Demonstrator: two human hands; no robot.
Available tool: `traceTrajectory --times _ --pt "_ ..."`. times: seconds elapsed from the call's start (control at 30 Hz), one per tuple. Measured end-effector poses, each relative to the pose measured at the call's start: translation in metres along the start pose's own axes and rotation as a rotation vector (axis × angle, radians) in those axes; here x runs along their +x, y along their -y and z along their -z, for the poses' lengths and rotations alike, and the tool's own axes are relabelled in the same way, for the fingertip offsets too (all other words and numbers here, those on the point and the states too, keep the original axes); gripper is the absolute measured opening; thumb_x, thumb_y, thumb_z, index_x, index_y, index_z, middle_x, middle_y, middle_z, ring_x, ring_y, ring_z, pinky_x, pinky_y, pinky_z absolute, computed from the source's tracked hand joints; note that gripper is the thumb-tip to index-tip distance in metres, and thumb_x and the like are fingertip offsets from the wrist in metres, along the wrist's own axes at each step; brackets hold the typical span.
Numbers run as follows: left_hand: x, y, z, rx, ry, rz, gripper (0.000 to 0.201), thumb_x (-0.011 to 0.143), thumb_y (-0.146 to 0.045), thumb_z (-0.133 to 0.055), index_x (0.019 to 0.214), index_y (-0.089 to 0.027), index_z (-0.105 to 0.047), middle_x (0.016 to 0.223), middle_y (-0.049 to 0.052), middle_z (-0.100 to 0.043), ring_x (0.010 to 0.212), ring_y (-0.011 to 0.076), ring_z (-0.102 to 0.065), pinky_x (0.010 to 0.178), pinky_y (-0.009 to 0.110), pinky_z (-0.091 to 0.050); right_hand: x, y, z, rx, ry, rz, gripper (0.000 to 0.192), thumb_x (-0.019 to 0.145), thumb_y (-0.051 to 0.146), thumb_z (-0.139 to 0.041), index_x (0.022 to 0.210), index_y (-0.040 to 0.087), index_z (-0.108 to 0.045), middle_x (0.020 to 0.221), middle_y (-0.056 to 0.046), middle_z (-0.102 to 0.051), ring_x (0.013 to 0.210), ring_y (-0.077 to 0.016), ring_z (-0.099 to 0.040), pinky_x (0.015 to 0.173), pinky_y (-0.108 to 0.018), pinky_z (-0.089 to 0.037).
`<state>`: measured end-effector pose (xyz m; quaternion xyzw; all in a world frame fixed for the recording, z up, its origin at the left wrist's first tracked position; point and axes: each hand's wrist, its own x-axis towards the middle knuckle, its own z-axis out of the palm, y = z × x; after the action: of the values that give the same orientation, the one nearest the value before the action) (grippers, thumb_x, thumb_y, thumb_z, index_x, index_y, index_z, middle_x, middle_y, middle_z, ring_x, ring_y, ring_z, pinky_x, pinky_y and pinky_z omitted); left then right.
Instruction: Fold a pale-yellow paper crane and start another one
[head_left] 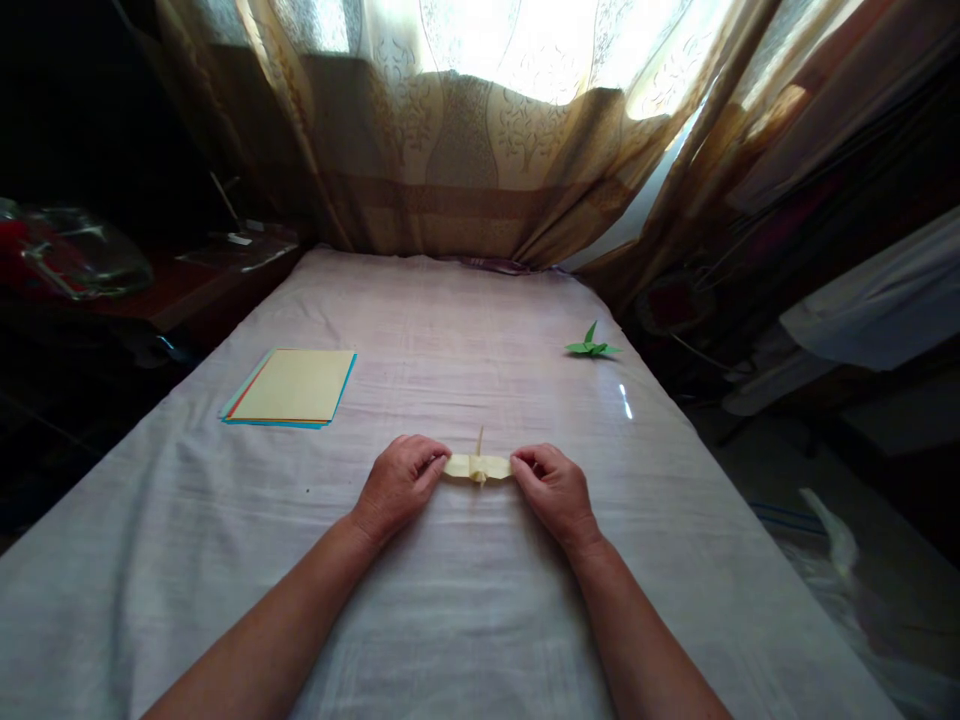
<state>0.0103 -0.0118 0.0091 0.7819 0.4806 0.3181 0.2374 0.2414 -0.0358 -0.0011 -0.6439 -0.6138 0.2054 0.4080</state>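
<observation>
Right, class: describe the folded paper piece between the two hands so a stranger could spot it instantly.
On the cloth-covered table, look near the front edge, between the left hand and right hand. The pale yellow folded paper there is pinched at both ends, unlike the green paper bird.

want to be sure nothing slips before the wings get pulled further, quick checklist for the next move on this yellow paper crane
1. Left hand pinches the left wing tip of the yellow paper crane: ok.
2. Right hand pinches the right wing tip: ok.
3. Crane roughly centred between both hands, one point sticking up: ok.
4. Grip even enough not to tear the paper: cannot tell, fingertips hide the tips.
5. Cloth-covered table bare under the hands: ok.
6. Stack of coloured paper and green paper crane lie apart from the hands: ok.
</observation>
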Motion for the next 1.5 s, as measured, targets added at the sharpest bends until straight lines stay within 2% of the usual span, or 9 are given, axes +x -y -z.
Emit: traceTrajectory --times 0.2,0.43,0.6,0.7,0.8,1.0,1.23,1.4,1.5 --pt "0.001 0.004 0.001 -0.031 0.0 0.056 0.02 0.085 -0.028 -0.053 0.088 -0.022 -0.072 0.091 0.006 -0.073 0.089 0.0225 -0.064 0.086 0.035 -0.046 -0.004 0.004 -0.001 -0.02 -0.042 0.022 0.026 0.082 0.041 -0.051 0.075 0.022 -0.066 0.076 -0.004 -0.067 0.061 -0.0165 -0.057 0.065 -0.03 -0.046" --pt "0.003 0.022 0.002 -0.107 -0.127 0.178 0.029 0.086 -0.037 -0.047 0.093 -0.021 -0.071 0.095 0.004 -0.075 0.089 0.0203 -0.068 0.083 0.03 -0.051 -0.029 0.042 -0.014 -0.222 0.004 0.188 0.023 0.081 0.044 -0.062 0.084 0.021 -0.063 0.078 -0.003 -0.066 0.065 -0.016 -0.058 0.064 -0.026 -0.042" --pt "0.008 0.031 0.007 -0.163 -0.221 0.228 0.035 0.08 -0.044 -0.047 0.088 -0.02 -0.071 0.079 0.003 -0.075 0.077 0.0212 -0.07 0.072 0.029 -0.054 -0.028 0.044 -0.026 -0.348 -0.081 0.176 0.023 0.088 0.029 -0.049 0.069 0.021 -0.059 0.067 0.0 -0.064 0.06 -0.013 -0.057 0.06 -0.024 -0.035" --pt "0.011 0.034 0.008 -0.189 -0.251 0.244 0.038 0.077 -0.046 -0.046 0.088 -0.02 -0.071 0.074 0.003 -0.074 0.069 0.0209 -0.069 0.066 0.029 -0.055 -0.003 0.036 -0.015 -0.35 -0.141 0.105 0.024 0.087 0.032 -0.05 0.068 0.021 -0.061 0.069 0.001 -0.066 0.062 -0.0123 -0.058 0.062 -0.023 -0.036" --pt "0.012 0.035 0.009 -0.202 -0.258 0.253 0.039 0.076 -0.049 -0.047 0.088 -0.021 -0.072 0.073 0.002 -0.073 0.068 0.0208 -0.069 0.066 0.029 -0.055 0.035 0.023 0.011 -0.349 -0.213 -0.074 0.024 0.084 0.04 -0.055 0.07 0.023 -0.065 0.072 0.002 -0.069 0.064 -0.0128 -0.06 0.064 -0.022 -0.038" --pt "0.012 0.041 0.006 -0.198 -0.264 0.289 0.038 0.074 -0.05 -0.05 0.085 -0.023 -0.074 0.073 0.001 -0.074 0.068 0.0213 -0.07 0.068 0.03 -0.056 0.113 -0.013 0.05 -0.376 -0.334 -0.286 0.024 0.081 0.041 -0.056 0.077 0.024 -0.072 0.074 0.0 -0.071 0.068 -0.017 -0.064 0.056 -0.024 -0.038" --pt "0.009 0.047 0.004 -0.171 -0.269 0.265 0.034 0.075 -0.05 -0.053 0.083 -0.025 -0.075 0.083 0.001 -0.077 0.076 0.0221 -0.073 0.072 0.03 -0.059 0.164 -0.03 0.028 -0.381 -0.291 -0.432 0.02 0.088 0.036 -0.057 0.088 0.024 -0.073 0.089 -0.002 -0.073 0.082 -0.0184 -0.066 0.067 -0.025 -0.047" --pt "0.007 0.05 0.003 -0.13 -0.282 0.218 0.03 0.076 -0.047 -0.055 0.082 -0.026 -0.076 0.082 0.0 -0.077 0.076 0.0207 -0.074 0.07 0.026 -0.06 0.198 -0.03 0.012 -0.373 -0.202 -0.497 0.03 0.095 0.037 -0.057 0.118 0.019 -0.06 0.121 -0.008 -0.06 0.101 -0.0197 -0.062 0.086 -0.04 -0.054" --pt "0.005 0.053 0.002 -0.114 -0.284 0.193 0.028 0.078 -0.045 -0.055 0.083 -0.027 -0.076 0.083 -0.001 -0.077 0.075 0.0195 -0.074 0.068 0.023 -0.06 0.218 -0.032 0.013 -0.384 -0.189 -0.511 0.031 0.095 0.037 -0.057 0.121 0.02 -0.058 0.126 -0.008 -0.058 0.104 -0.0203 -0.06 0.088 -0.041 -0.053"
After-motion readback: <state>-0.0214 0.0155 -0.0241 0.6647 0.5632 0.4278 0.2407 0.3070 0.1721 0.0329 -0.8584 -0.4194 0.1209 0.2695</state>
